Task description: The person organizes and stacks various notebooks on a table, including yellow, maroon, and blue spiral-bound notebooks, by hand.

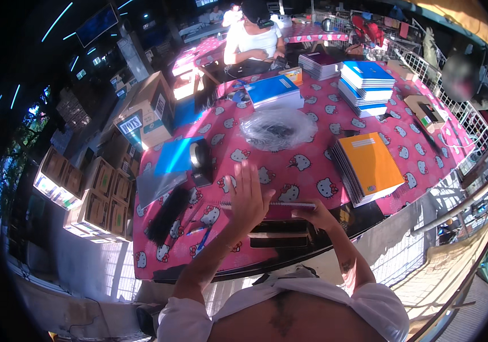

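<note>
Notebook [284, 206] in right hand [319, 216], lettered carton [151, 112]

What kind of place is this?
Probably a small stationery workshop or packing area, partly open to daylight: stack of orange notebooks and stack of blue-covered notebooks on a large shared worktable, with cardboard cartons piled to the left.

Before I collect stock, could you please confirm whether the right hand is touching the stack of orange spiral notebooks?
No, the right hand holds a thin purplish spiral notebook, apart from the orange stack.
</note>
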{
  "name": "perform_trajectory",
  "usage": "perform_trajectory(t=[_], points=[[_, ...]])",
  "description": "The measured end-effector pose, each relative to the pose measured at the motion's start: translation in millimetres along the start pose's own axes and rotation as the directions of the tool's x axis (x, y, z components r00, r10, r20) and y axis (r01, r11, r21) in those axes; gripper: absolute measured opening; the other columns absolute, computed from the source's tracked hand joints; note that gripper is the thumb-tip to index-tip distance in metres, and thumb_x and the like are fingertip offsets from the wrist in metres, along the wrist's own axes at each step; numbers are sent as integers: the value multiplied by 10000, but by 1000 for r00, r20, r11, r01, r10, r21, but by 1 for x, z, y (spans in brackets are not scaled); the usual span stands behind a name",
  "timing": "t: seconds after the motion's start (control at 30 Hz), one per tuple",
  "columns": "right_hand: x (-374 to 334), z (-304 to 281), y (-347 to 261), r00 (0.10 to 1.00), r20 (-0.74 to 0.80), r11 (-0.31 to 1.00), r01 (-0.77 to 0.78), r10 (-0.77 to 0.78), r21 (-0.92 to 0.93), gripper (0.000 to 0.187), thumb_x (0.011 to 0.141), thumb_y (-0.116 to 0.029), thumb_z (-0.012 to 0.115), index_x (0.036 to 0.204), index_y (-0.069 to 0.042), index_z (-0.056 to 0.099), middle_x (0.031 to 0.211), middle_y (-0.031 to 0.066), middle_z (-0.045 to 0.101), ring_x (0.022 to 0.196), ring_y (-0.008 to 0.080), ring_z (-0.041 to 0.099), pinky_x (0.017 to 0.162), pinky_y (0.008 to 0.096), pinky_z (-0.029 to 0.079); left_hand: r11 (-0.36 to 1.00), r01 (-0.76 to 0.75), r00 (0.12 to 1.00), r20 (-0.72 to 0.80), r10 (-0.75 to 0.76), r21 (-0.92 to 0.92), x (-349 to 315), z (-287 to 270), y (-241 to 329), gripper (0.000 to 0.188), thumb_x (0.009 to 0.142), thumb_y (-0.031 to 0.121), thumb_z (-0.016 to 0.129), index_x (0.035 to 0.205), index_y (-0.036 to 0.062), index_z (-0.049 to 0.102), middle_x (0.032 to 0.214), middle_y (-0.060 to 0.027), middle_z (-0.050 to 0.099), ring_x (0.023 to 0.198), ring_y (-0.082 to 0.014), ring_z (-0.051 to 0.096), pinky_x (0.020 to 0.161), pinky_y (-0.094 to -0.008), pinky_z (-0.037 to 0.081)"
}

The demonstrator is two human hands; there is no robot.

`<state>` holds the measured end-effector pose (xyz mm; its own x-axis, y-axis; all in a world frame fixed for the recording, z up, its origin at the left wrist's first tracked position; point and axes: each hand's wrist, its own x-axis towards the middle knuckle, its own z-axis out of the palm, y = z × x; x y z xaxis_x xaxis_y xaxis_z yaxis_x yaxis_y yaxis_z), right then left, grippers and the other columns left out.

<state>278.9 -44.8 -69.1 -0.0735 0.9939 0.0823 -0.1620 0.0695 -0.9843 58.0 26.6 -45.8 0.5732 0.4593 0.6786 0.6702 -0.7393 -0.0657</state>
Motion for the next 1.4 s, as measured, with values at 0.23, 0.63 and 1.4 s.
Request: perform_trajectory(t=[0.23,0.63,1.4], points=[[7,-2,-6,999,42,991,24,-19,-131,373,886,-53,676,1251,-4,615,991,25,685,889,65,590,802,245,497,998,-63,997,-33,64,11,-19,14,16,757,961,520,425,1418,-80,363,1498,-276,320,1406,-436,290,1120,-611,183],[6,-13,3,999,39,997,25,-22,-78,368,862,-57,692,1217,10,620,1013,47,693,909,79,608,825,257,509,990,-134,979,159,126,41,46,6,33,772,925,540,464,1378,-82,399,1431,-287,399,1344,-419,386,1091,-611,241],[-24,-6,9,995,-94,918,-69,35,-390,434,812,-93,735,1226,-31,620,966,130,714,782,127,665,741,300,528,804,401,864,-111,-491,-438,-23,-38,41,684,993,408,451,1444,-76,278,1544,-295,185,1385,-470,293,1101,-598,223]])
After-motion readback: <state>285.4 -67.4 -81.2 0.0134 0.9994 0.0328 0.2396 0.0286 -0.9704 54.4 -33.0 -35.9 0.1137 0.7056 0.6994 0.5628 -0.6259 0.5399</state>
